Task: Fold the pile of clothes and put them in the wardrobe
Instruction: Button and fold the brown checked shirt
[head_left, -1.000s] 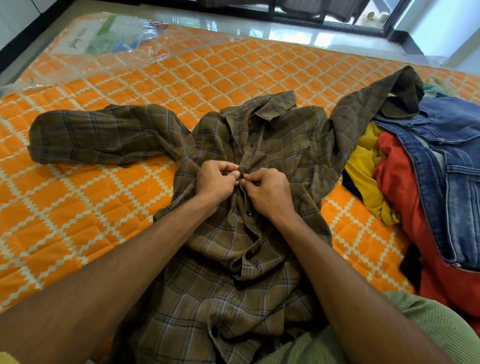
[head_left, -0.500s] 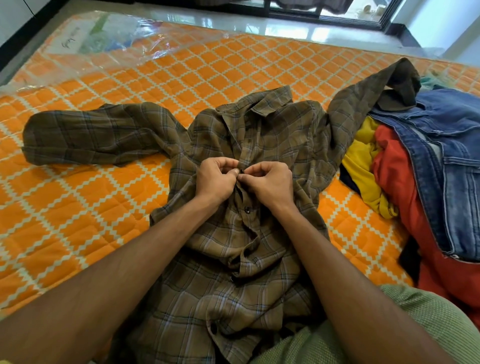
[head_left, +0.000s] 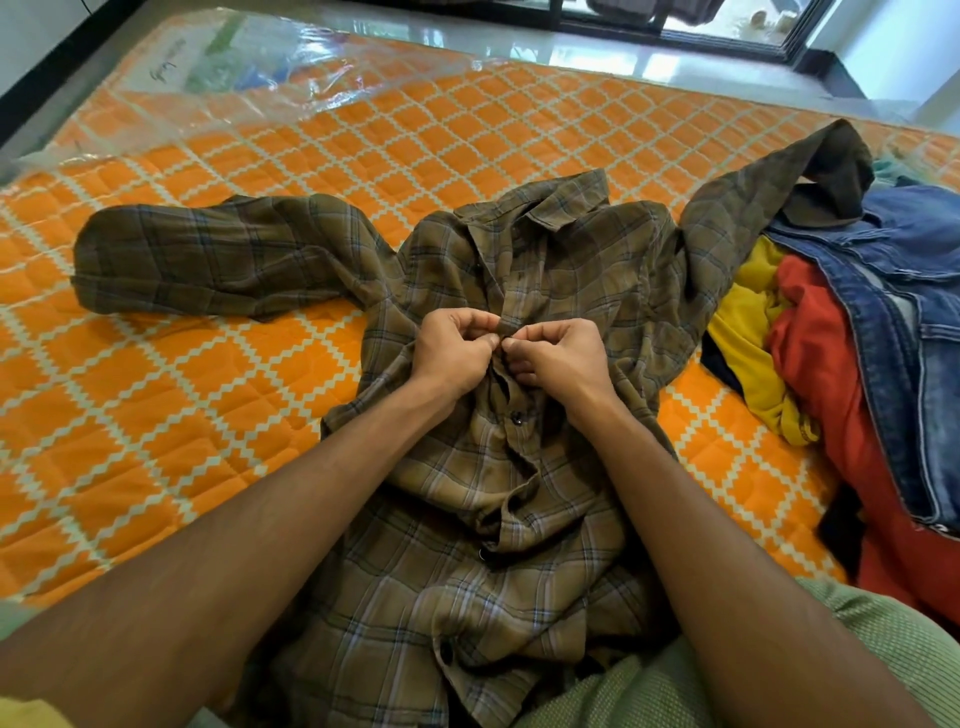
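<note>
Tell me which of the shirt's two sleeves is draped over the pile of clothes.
The right-hand sleeve of the brown plaid shirt; its cuff rests on the blue denim garment, while the other lies flat on the mattress.

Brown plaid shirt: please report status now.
Left hand and right hand pinching front placket of brown plaid shirt. Shirt spread on orange quilted mattress, unfolded. Right sleeve draped over clothes pile.

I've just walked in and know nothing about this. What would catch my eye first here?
Probably the bright orange quilted mattress filling the view. In the middle lies a brown plaid shirt, sleeves spread, with the left hand and right hand pinching its button placket. At the right edge sits a heap of clothes: yellow, red and blue denim.
</note>
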